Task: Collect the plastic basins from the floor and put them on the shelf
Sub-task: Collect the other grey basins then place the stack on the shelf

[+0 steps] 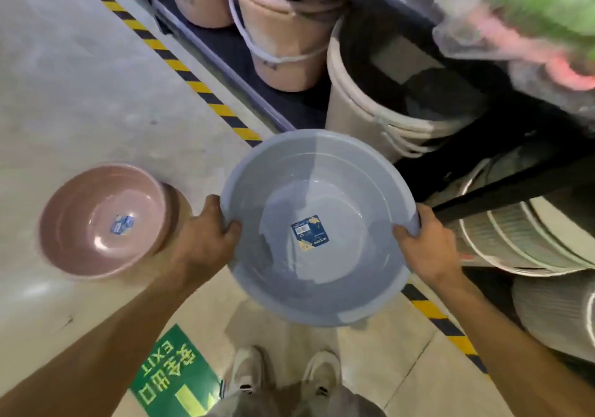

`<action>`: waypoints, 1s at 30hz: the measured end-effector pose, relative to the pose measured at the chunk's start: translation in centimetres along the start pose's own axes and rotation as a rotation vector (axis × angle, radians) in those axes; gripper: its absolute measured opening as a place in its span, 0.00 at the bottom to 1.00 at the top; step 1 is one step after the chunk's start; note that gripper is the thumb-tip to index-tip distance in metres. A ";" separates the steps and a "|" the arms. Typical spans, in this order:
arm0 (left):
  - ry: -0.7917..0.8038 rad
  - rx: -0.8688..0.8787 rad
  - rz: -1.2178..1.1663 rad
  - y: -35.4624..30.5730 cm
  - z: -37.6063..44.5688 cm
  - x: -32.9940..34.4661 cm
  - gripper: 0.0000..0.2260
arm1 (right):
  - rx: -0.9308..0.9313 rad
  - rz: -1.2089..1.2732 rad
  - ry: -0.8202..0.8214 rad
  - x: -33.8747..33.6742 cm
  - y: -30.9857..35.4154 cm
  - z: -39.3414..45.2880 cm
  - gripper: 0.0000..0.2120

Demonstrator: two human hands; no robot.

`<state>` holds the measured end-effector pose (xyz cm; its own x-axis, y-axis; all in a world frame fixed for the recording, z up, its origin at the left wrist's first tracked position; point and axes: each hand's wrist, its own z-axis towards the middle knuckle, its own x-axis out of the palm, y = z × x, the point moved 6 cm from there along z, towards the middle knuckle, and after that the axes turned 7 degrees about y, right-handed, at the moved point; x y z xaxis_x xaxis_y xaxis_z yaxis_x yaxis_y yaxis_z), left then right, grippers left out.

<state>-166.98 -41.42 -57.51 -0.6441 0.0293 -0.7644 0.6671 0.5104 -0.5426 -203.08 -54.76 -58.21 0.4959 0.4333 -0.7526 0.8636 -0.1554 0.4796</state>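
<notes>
Grip: we clamp the grey basin (317, 226) by its rim, left hand (206, 239) at 9 o'clock, right hand (425, 242) at 3.
Floor: pink basin (103, 220) at our 9 o'clock.

Green floor sign (167, 376) just left of the shoes (283, 373): reads "EXIT" plus four Chinese characters, "安全出口", seen upside down; pale arrow bar at its near end. Blue label (309, 233) stuck on the inside bottom of grey basin (317, 294), up from the sign: print too small to read. Similar sticker (121, 224) inside pink basin (80, 246), up-left of the sign: blurred, unreadable.
</notes>
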 end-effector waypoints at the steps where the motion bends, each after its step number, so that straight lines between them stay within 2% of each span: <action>1: -0.009 0.011 0.021 1.7 1.1 2.1 0.15 | -0.007 0.010 -0.015 2.2 -1.4 1.3 0.23; 7: -0.021 0.033 0.022 10.3 6.0 12.8 0.12 | -0.072 0.022 -0.113 13.0 -8.3 6.7 0.22; 14: -0.044 0.132 0.054 15.4 8.1 20.6 0.13 | -0.092 0.014 -0.097 19.6 -13.5 9.8 0.21; 20: -0.017 0.107 0.095 17.0 8.7 22.7 0.14 | -0.130 -0.058 -0.112 21.0 -13.7 9.7 0.21; 25: 0.047 0.046 0.124 17.2 8.7 23.2 0.13 | 0.005 -0.215 -0.089 21.4 -12.8 9.6 0.22; 30: 0.039 0.067 0.101 17.6 8.8 23.5 0.13 | 0.026 -0.262 -0.129 21.6 -12.8 9.4 0.21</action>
<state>-167.12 -39.33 -88.09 -0.5854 0.1115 -0.8030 0.7521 0.4445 -0.4866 -202.58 -51.79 -84.84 0.2618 0.3450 -0.9013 0.9650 -0.0765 0.2510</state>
